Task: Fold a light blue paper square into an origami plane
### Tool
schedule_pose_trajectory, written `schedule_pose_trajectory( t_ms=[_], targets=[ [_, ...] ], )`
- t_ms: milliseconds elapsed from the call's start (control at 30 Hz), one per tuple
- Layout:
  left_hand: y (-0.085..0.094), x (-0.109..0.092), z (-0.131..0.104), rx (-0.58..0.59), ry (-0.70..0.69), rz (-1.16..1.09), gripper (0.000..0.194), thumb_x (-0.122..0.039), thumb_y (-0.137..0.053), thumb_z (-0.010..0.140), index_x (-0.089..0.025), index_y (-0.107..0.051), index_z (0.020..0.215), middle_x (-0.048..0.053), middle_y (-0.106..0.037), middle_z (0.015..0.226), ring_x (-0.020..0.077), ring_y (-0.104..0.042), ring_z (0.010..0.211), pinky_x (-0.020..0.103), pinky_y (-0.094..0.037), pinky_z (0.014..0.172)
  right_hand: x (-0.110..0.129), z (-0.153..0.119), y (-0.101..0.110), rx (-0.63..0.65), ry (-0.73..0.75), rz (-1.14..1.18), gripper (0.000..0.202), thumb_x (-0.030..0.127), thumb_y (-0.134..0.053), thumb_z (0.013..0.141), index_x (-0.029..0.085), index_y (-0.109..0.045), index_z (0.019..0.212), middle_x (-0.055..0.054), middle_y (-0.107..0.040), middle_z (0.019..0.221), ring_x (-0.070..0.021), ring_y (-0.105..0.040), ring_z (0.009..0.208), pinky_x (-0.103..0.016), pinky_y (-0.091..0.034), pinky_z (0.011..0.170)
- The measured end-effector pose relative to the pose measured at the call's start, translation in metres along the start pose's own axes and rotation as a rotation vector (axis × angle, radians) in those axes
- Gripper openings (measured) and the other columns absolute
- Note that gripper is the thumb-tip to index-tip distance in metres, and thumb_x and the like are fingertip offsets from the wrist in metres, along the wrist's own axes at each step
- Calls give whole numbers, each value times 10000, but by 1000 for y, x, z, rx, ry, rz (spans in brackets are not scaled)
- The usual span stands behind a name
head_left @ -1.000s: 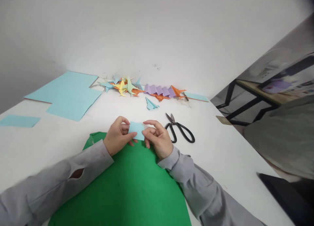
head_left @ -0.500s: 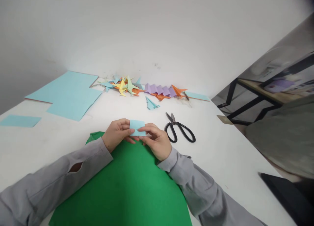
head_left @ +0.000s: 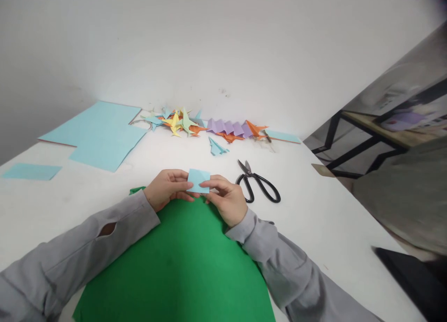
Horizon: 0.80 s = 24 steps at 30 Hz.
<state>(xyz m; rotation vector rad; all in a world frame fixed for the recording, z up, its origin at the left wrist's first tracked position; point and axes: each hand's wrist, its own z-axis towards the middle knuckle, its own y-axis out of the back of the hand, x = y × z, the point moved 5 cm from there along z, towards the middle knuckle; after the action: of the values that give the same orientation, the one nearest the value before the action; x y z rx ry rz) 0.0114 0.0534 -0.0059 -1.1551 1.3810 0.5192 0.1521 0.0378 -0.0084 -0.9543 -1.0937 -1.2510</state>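
A small light-blue paper piece [head_left: 198,179] is held up above the near middle of the white table. My left hand [head_left: 167,188] pinches its left edge, thumb in front. On the right edge, my right hand [head_left: 226,198] grips it between thumb and fingers. Black-handled scissors [head_left: 257,181] lie just right of my right hand, blades slightly apart and pointing away. Green cloth [head_left: 178,266] spreads below and between my forearms. Beyond the hands rests a folded light-blue paper shape [head_left: 218,147].
Large light-blue sheets [head_left: 101,131] and a smaller blue piece [head_left: 32,171] lie at the left. Folded yellow [head_left: 173,121], green, blue and orange paper shapes and a pleated purple strip [head_left: 226,127] line the wall. A dark flat object [head_left: 407,275] is at the lower right.
The paper piece now shows taller and slightly tilted between my fingers, a little further right in view. Both hands keep their hold, and the whole view has shifted slightly.
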Motion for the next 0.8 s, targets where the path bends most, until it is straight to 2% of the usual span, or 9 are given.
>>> schedule_pose_trajectory(
  t_ms=[67, 233, 433, 633, 800],
  targets=[
    [0, 0, 0, -6, -2, 1, 203, -234, -666, 667, -76, -616, 784, 68, -661, 657, 153, -636, 608, 245, -513, 538, -1, 0, 0, 0, -4, -12, 156, 117, -639, 619, 212, -695, 730, -31, -526, 858, -105, -538, 613, -217, -478, 452],
    [2, -2, 0, -32, -10, 23, 189, -181, -699, 617, -83, -614, 754, 46, -652, 646, 126, -619, 573, 205, -492, 497, 0, 0, 1, -5, 12, 1, 157, 112, -634, 623, 214, -700, 722, -28, -529, 845, -100, -532, 607, -204, -475, 440],
    [1, 0, 0, 2, 38, 116, 212, -247, -710, 605, -84, -600, 685, 34, -631, 574, 110, -581, 451, 191, -451, 389, 2, 0, 1, -4, 27, 23, 118, 135, -653, 628, 205, -686, 717, -30, -536, 815, -109, -524, 609, -209, -466, 430],
    [2, 0, -2, -24, 24, 170, 159, -191, -708, 600, -79, -604, 640, 36, -631, 512, 119, -598, 455, 199, -492, 437, -2, 0, -2, 63, 12, -22, 157, 202, -671, 647, 197, -658, 803, -15, -567, 754, -105, -510, 576, -225, -461, 457],
    [2, 0, -3, -39, 74, 117, 160, -186, -707, 589, -83, -590, 622, 50, -657, 587, 127, -604, 452, 210, -494, 414, 0, -2, -3, 61, 12, -81, 127, 250, -669, 675, 179, -658, 779, -7, -570, 703, -86, -503, 511, -224, -448, 450]
  ],
)
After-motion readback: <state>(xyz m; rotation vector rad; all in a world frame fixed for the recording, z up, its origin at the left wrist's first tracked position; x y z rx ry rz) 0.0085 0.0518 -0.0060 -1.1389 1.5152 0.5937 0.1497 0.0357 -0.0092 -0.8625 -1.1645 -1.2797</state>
